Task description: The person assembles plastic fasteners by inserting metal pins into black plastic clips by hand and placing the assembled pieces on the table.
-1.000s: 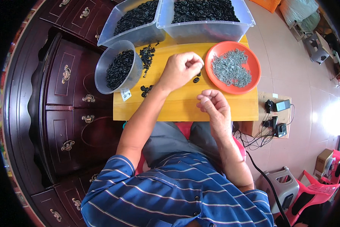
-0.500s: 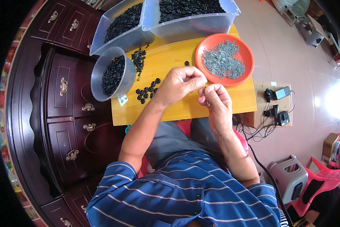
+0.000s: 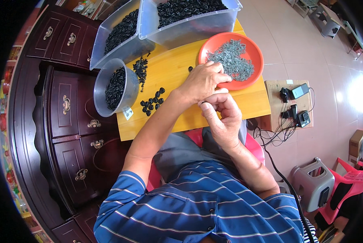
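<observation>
My left hand (image 3: 205,82) reaches over the near rim of an orange plate (image 3: 259,54). Its fingers are apart at the edge of a heap of small silver screws (image 3: 240,67); the fingertips are partly hidden. Just below it, my right hand (image 3: 223,120) is closed in a pinch, thumb against bent fingers. A sliver of a small dark piece (image 3: 205,102) shows at the pinch, mostly covered. Left of my hands, several round black pieces (image 3: 150,106) lie loose on the yellow table (image 3: 169,125), and one more black piece (image 3: 190,69) sits near the plate.
A round clear tub (image 3: 129,95) of black parts stands at the table's left edge, beside a small pile of black-headed screws (image 3: 140,69). Two clear bins (image 3: 191,35) of black parts stand behind. A cardboard box (image 3: 276,117) with cables and devices is at the right.
My left hand has moved from above my right hand onto the plate's near edge. My right hand has shifted slightly left and nearer me, still pinched. The whole view has shifted a little.
</observation>
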### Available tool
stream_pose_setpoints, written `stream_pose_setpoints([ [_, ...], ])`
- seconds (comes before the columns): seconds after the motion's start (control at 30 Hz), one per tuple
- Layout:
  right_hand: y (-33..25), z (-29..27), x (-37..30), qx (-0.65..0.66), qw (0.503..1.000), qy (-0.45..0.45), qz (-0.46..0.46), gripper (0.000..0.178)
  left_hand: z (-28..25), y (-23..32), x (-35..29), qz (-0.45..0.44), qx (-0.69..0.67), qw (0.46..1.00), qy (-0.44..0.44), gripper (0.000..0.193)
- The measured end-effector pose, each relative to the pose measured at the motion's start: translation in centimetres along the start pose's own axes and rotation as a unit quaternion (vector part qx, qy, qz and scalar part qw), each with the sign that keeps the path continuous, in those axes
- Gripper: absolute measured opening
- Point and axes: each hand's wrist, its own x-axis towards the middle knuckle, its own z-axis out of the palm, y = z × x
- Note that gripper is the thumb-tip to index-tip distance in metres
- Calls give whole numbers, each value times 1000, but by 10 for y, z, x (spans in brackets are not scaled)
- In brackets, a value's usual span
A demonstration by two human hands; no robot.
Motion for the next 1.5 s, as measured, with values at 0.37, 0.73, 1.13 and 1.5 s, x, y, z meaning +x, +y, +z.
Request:
stream_pose_setpoints([
  [0.37,2,0,0,18,999,-8,51,11,11,1,-12,43,73,995,61,26],
  [0.73,-2,-1,3,34,997,-15,68,10,15,11,-25,1,38,991,130,20],
  [1.13,-9,2,5,49,994,-15,98,8,8,8,-30,5,-27,989,143,20],
  [1.5,-8,1,3,68,993,-21,97,9,18,15,-38,7,31,988,153,20],
])
